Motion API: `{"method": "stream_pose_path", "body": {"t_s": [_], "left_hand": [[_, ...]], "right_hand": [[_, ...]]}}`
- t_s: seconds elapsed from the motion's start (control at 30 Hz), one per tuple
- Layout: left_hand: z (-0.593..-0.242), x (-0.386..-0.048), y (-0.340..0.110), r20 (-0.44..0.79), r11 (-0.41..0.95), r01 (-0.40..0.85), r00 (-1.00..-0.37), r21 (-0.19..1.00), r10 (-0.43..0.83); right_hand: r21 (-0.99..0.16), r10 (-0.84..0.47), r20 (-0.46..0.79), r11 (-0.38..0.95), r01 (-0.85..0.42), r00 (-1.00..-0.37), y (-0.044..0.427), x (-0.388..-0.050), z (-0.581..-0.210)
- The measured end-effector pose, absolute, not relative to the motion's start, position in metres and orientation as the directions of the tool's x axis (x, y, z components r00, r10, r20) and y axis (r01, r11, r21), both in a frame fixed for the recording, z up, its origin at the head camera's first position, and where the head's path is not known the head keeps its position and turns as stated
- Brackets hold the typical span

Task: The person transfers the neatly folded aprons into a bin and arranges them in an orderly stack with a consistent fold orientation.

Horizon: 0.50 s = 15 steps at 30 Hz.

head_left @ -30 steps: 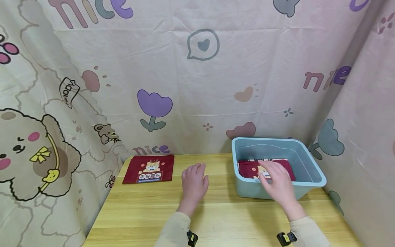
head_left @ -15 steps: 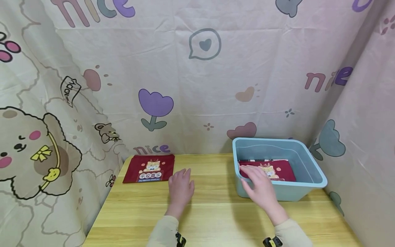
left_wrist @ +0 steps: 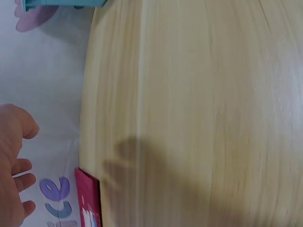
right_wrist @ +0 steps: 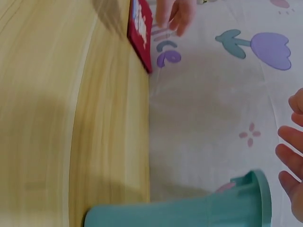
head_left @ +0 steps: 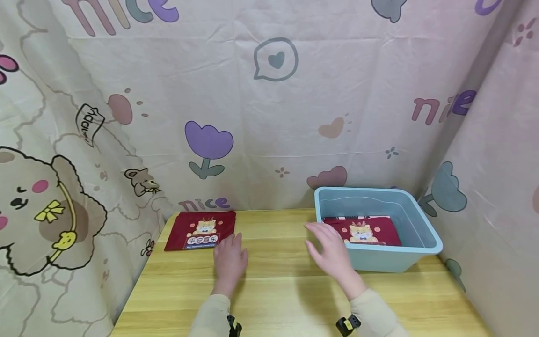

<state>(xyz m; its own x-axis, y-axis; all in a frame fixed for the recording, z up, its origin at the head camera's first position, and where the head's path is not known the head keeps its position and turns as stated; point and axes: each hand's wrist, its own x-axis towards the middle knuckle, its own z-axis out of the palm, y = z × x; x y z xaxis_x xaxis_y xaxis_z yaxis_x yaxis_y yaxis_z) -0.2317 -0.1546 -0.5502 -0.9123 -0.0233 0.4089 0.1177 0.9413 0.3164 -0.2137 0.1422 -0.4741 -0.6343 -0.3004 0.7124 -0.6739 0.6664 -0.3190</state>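
A stack of dark red folded fabric (head_left: 181, 229) with a cartoon dog print and white lettering lies at the table's back left. My left hand (head_left: 230, 263) hovers beside its front right corner, fingers loosely extended and holding nothing. Between the fabric and the tub, my right hand (head_left: 330, 250) hangs in the air just left of the tub's near left corner, relaxed and holding nothing. Inside the blue plastic tub (head_left: 421, 250) lies another red folded piece (head_left: 385, 229) with the same dog print. In the right wrist view the right fingers (right_wrist: 289, 158) are spread apart.
The wooden table (head_left: 278, 299) backs onto a printed curtain (head_left: 269, 117), which also hangs on both sides. The tub stands at the back right, its walls rising above the tabletop. Dark wrist straps with cameras (head_left: 348, 325) sit on both sleeves.
Both hands have moved left: the right hand from over the tub to beside it, the left hand toward the red fabric stack. The fabric and tub stay in place.
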Motion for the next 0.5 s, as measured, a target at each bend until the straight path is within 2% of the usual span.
{"method": "stream_pose_path", "body": {"t_s": [0.23,0.5], "left_hand": [[-0.555,-0.236,-0.175,0.365,0.936,0.072,-0.929,0.344,-0.063],[-0.562,-0.242,-0.192,0.324,0.938,0.039,-0.943,0.344,-0.08]], "right_hand": [[-0.4,-0.264,0.707,0.616,-0.679,-0.656,0.12,-0.212,-0.476],[-0.442,-0.244,0.703,0.586,-0.679,-0.668,0.103,-0.209,-0.489]]}}
